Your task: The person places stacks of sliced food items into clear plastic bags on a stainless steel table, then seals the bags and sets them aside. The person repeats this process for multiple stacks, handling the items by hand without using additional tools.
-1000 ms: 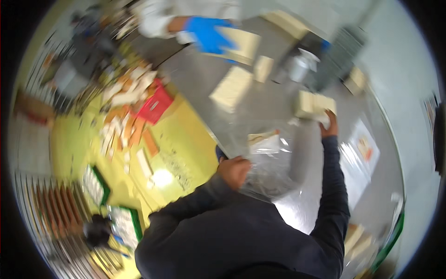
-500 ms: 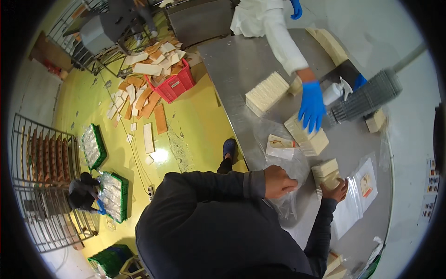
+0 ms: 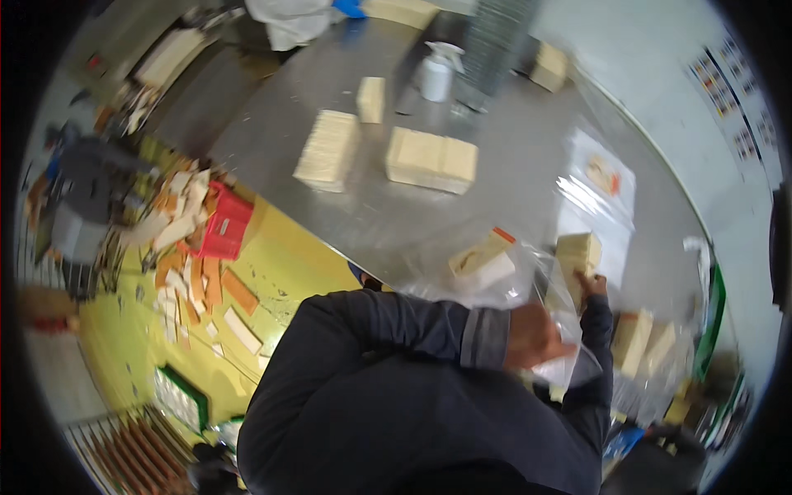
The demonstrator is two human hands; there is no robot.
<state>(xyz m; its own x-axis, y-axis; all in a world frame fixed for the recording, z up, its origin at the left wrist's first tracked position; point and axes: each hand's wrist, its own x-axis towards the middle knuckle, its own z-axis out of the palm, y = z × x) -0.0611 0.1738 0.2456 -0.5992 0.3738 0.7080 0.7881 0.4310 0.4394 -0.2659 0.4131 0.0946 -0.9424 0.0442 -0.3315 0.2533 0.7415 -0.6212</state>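
Note:
My right hand (image 3: 592,285) grips a stack of pale, crustless bread slices (image 3: 576,247) on the steel table, its fingers round the near side. To its left, my closed left hand (image 3: 538,334) holds the edge of a clear plastic bag (image 3: 412,264), slightly blurred. That bag lies spread over the table with a printed picture on it. Beyond the right hand lies a pile of flat clear bags (image 3: 598,202) with a similar picture.
Further bread stacks (image 3: 433,161) stand across the steel table (image 3: 272,157), near a white spray bottle (image 3: 437,74) and a tall grey stack (image 3: 497,41). Bagged bread (image 3: 635,342) sits right of my arm. A red crate (image 3: 224,221) with bread offcuts stands on the floor.
My view has swung to the right. My left hand has come nearer the right with the bag's edge lifted in it. The co-worker's gloved hand has left the bread stack.

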